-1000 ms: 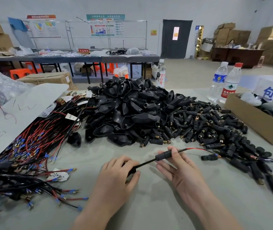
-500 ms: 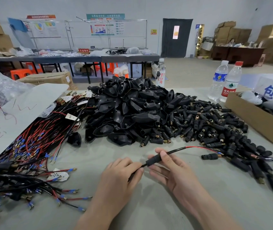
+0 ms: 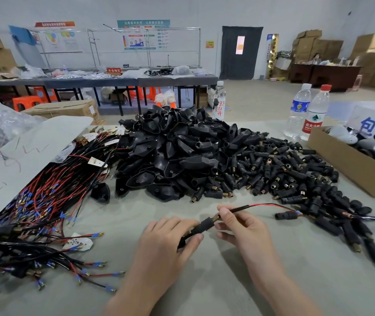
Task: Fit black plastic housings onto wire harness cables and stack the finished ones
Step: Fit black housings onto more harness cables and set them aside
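The left hand [image 3: 166,242] has its grip closed round a small black housing [image 3: 204,225]. The fingers curl over it from above and the thumb comes up from below, so the sleeve is pinned low over the table [image 3: 204,293] and cannot roll. The right hand [image 3: 243,229] pinches the cable [image 3: 239,209] between thumb and forefinger, right beside the housing's brass-tipped end, with its other fingers loosely bent beneath. Holding that close to the mouth probably keeps the limp wire stiff enough to work through the sleeve. This looks like the seating step, and I cannot tell whether the housing is fully home. From the pinch the cable arcs right, showing red wire, to a second connector [image 3: 286,215] lying on the table near the pile [image 3: 284,169] of loose small housings.

Stock lies in an arc round the work spot, likely to keep reaches short. Bare harnesses [image 3: 33,201] fan out on the left, a heap of larger shells [image 3: 170,151] sits straight ahead, and the pile runs off to the right. A cardboard box [image 3: 353,165] and two bottles [image 3: 298,110] stand beyond, clear of the hands. Which heap takes finished pieces I cannot tell.
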`<state>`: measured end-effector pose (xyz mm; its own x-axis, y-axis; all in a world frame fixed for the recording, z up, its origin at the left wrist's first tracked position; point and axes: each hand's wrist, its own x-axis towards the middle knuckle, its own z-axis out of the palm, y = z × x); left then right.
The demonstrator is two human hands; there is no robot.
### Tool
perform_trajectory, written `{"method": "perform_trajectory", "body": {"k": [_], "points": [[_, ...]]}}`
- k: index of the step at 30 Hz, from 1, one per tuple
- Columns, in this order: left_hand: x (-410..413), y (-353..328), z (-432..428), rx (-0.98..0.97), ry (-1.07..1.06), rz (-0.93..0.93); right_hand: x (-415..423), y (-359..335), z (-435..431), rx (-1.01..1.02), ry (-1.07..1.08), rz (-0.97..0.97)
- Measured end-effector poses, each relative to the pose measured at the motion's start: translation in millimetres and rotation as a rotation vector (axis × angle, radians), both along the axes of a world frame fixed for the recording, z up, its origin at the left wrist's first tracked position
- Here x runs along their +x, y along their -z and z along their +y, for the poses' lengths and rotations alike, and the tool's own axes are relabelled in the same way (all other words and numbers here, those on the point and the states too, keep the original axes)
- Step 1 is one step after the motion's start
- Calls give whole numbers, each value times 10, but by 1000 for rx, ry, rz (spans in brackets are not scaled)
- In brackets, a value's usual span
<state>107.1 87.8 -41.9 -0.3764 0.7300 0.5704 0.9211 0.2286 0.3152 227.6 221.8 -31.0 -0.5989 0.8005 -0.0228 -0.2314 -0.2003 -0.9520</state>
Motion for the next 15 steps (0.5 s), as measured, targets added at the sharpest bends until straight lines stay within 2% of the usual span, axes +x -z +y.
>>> {"method": "perform_trajectory", "body": {"k": [6,11,15], "points": [[-36,11,-14,2,-31,27,-12,-3,17,42,56,-10],[-43,-5,-41,-4,-54,-26,91,-11,176,-78,181,58],[-29,6,-38,-9,-53,-75,122,-28,203,-171,131,129]]}}
